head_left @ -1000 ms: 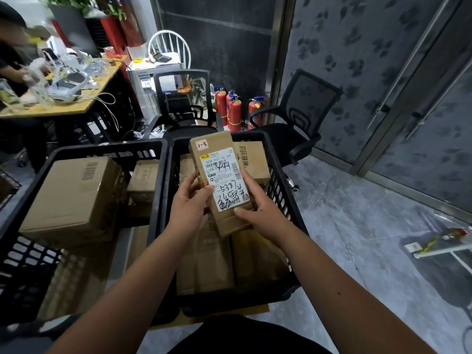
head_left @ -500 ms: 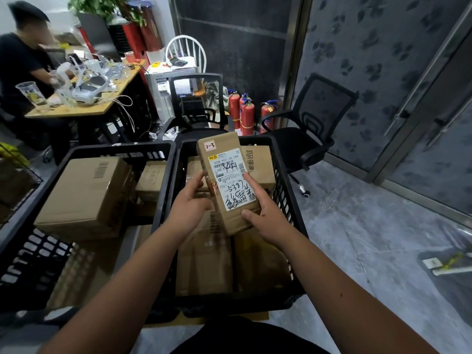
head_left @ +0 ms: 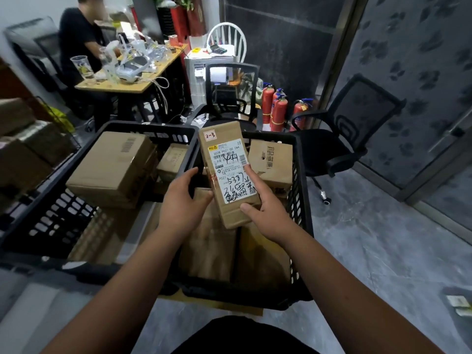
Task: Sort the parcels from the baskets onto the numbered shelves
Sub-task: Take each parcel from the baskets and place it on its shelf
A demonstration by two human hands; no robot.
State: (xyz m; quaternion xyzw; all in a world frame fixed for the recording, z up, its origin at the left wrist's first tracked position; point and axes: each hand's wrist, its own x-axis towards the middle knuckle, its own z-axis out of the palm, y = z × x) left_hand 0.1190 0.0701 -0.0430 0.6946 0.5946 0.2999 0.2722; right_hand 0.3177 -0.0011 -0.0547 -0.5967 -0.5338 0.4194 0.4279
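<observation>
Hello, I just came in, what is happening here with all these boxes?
A person is sorting parcels. Both hands, the left hand and the right hand, hold a narrow cardboard parcel above the right black basket. Its small sticker reads 2-3, perhaps a shelf number. More boxes lie in that basket and in the left basket. Another person sits at a desk behind.

Open floor (head_left: 370, 238) lies right; baskets (head_left: 302, 200), office chair (head_left: 357, 134) and extinguishers (head_left: 278, 113) crowd ahead.
</observation>
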